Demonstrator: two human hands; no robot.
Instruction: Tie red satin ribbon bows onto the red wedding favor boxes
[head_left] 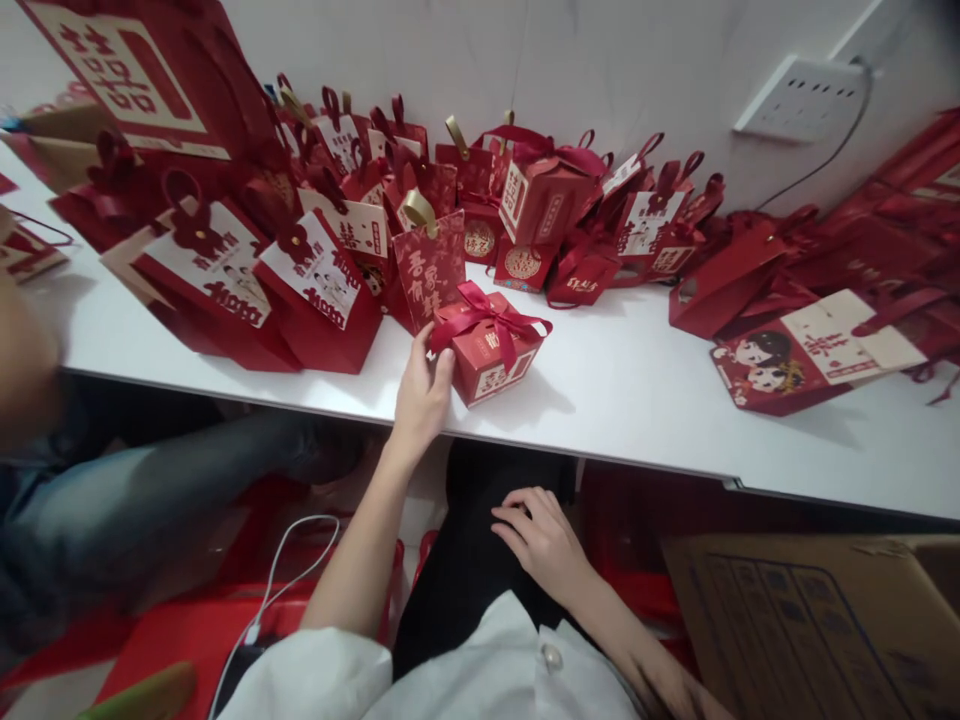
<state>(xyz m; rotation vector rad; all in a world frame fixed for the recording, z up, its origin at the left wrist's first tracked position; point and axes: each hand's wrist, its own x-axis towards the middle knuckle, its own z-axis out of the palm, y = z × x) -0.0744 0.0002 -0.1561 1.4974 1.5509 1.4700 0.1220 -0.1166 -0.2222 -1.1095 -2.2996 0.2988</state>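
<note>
A small red gift box [491,350] with a dark red ribbon bow on top stands near the front edge of the white table. My left hand [424,392] grips its left corner, thumb on the near side and fingers round the far side. Just behind it, a red patterned bag [431,265] with a gold loop stands upright. Down in my lap, my right hand [541,540] rests over my dark trousers, fingers loosely stretched and apart, with nothing in it.
Red gift bags [315,290] stand to the left; more bags and boxes [551,190] crowd the back along the wall. At right lies a bag with cartoon figures [817,350]. A cardboard box [795,620] sits below right. Another person's jeans-clad leg [165,500] is at left.
</note>
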